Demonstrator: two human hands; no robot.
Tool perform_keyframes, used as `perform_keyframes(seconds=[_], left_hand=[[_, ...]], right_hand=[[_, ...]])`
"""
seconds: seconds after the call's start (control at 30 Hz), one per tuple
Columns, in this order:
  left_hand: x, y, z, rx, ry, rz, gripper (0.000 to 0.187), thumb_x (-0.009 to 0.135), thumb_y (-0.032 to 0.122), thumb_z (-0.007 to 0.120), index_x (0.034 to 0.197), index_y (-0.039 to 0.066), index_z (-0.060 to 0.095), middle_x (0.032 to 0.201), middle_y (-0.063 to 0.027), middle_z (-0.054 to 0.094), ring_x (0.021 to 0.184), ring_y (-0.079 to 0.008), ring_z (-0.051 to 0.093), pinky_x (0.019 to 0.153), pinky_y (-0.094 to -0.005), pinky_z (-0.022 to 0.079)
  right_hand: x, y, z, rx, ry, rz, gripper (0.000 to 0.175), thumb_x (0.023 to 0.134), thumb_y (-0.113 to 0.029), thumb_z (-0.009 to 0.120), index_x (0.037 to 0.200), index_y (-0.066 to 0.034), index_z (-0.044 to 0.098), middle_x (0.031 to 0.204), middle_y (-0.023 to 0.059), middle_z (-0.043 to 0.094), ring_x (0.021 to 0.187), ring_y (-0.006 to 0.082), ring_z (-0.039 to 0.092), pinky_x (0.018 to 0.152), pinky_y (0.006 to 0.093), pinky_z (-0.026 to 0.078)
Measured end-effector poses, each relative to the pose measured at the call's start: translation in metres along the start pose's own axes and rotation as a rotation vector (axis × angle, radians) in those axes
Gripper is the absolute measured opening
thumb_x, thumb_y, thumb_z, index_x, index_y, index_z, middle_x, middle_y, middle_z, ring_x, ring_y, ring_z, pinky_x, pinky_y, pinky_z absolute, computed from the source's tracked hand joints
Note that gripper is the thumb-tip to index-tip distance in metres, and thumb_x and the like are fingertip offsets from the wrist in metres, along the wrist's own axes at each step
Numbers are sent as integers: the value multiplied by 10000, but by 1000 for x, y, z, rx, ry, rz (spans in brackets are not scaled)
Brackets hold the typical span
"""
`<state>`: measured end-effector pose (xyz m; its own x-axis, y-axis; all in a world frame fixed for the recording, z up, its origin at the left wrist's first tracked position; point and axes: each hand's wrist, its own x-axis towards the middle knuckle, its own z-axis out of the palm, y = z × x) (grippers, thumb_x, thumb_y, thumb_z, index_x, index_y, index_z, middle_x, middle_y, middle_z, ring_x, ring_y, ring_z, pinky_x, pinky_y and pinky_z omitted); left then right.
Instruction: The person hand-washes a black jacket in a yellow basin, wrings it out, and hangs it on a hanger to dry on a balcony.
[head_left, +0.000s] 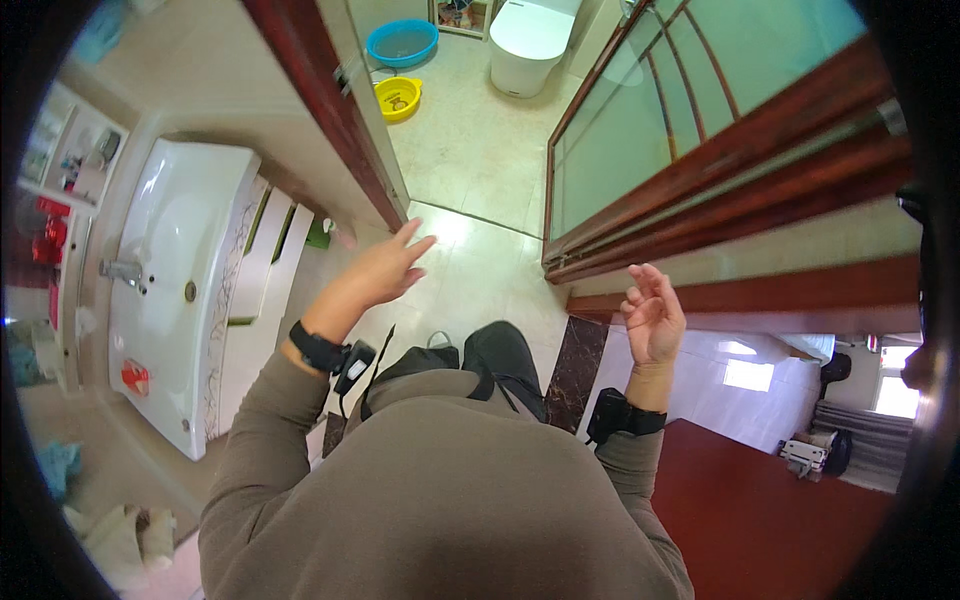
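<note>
My left hand (390, 262) is raised over the tiled floor, fingers apart, with nothing in it. It is nearest to the foot of the dark red wooden door frame (330, 97). My right hand (654, 315) is held up near the wooden skirting at the right, palm showing and fingers slightly bent, holding nothing. Each wrist wears a black strap with a small device. To the left stands a white washbasin (172, 225) with a metal faucet (121, 271) and a red item (136, 376) on its corner.
Beyond the doorway are a white toilet (529, 45), a blue basin (403, 43) and a yellow basin (399, 99) on the floor. A frosted glass door (622, 112) stands at the right. A dark red wooden panel (757, 517) fills the lower right, beside another room.
</note>
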<state>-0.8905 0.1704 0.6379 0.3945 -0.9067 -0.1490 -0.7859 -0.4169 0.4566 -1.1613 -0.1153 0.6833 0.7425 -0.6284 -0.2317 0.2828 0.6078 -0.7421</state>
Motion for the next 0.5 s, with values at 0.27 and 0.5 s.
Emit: perform_keyframes(seconds=[0.27,0.5], left_hand=[[226,-50,-43,12,-61,-62,541,828,177,622,1330,126,427,1447,-183,287,1002,-384,578,810,-447,496],[323,-111,-89,-140,-119,-270,556,851,218,596,1360,123,395,1461,-204,248,1098,-400,523,915,-430,451]], right_hand=[[247,-2,4,50,35,157,330,941,-289,468,1057,-9,599,1029,120,617,710,128,548,616,245,464],[435,-24,67,103,-86,286,396,953,-342,439,1038,11,595,1011,136,626,696,135,563,620,253,473]])
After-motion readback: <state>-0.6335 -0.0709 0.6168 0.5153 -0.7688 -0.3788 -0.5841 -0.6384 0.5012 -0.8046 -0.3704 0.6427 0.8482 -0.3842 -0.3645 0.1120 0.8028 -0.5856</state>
